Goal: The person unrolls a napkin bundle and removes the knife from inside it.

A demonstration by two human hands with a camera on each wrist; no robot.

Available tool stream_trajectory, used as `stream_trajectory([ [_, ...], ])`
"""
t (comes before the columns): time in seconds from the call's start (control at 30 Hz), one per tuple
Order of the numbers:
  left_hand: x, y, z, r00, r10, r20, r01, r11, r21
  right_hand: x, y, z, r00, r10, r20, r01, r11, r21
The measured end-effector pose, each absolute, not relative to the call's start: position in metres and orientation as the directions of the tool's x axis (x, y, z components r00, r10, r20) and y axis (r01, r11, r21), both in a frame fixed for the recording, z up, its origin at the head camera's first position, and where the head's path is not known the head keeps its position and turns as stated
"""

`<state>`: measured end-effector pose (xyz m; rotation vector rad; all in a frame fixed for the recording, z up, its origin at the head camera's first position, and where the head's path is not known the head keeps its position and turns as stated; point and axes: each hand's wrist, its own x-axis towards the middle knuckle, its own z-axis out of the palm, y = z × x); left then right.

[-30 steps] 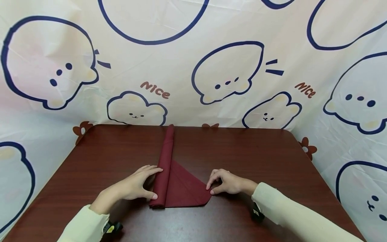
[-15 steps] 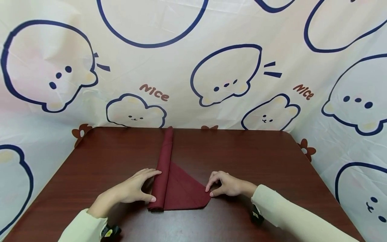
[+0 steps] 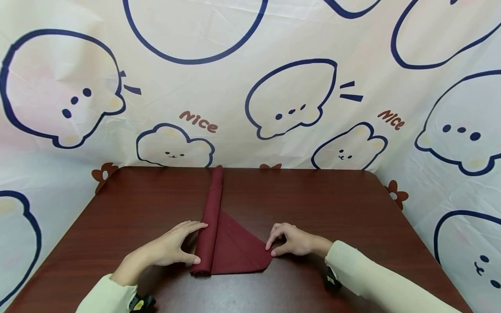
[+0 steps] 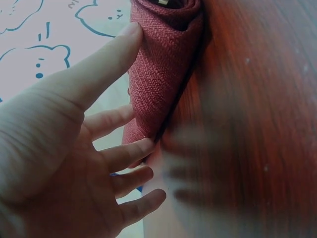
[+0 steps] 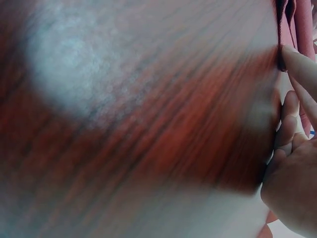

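Note:
A dark red woven cloth (image 3: 237, 248) lies on the table, partly rolled into a long tube (image 3: 209, 230) that points away from me. Its flat part spreads to the right as a folded flap with a blunt corner. Along the left side of the tube is my left hand (image 3: 170, 245), thumb and fingertips against the roll, fingers extended and spread. The left wrist view shows the hollow end of the roll (image 4: 166, 59) past the thumb. At the flap's right corner, my right hand (image 3: 291, 240) pinches the edge between thumb and forefinger, other fingers bent.
The table (image 3: 313, 195) is dark reddish-brown wood with rounded far corners. Directly behind it hangs a pale backdrop (image 3: 231, 95) printed with cartoon outlines, which also runs along both sides. Each wrist bears a black strap device.
The head view has tilted up slightly, so everything sits a little lower in it. Both hands keep their places on the cloth, and the roll looks the same.

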<state>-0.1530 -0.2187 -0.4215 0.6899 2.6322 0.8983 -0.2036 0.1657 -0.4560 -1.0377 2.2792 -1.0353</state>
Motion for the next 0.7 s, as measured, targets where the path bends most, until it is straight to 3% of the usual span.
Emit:
stream_trajectory([
  [0.7,-0.1529,-0.2211,-0.4187,-0.838,0.533,-0.118,0.354,0.695,0.626,-0.2039,0.165,-0.4552,-0.628,-0.775,-0.074,-0.458,0.445,-0.769],
])
